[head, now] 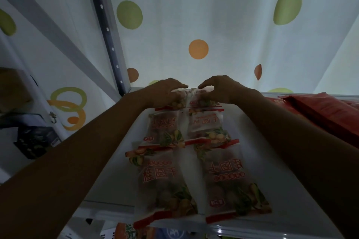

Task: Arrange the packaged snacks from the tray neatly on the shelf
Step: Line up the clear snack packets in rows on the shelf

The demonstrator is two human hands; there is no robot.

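Pale curtain with green and orange dots (223, 9) is filling the whole back of the view, with a grey perforated shelf upright (105, 25) running down its left part. White shelf (118, 169) is stretching from the bottom edge to the curtain and is carrying the snacks. Both bare forearms are reaching in from the lower corners to the far end of the shelf. Six translucent snack packets with red print and red end strips are lying flat on the shelf in two columns of three, edges touching or slightly overlapping: near-left packet (165, 186), near-right packet (233, 182), middle-left packet (165, 130), middle-right packet (207, 128), far-left packet (179, 102), far-right packet (203, 100). Stack of red packs (320, 110) is lying on the same shelf to the right, apart from the columns. Dark box (35, 139) is sitting low at left, off the shelf. Colourful packaging (136, 233) is showing under the shelf's front edge. Left hand (167, 91) is resting on the far-left packet, fingers bent over its far end. Right hand (219, 89) is resting on the far-right packet, fingers arched with tips down on it. Thumbs are hidden, so cannot tell whether either hand is gripping or only pressing.
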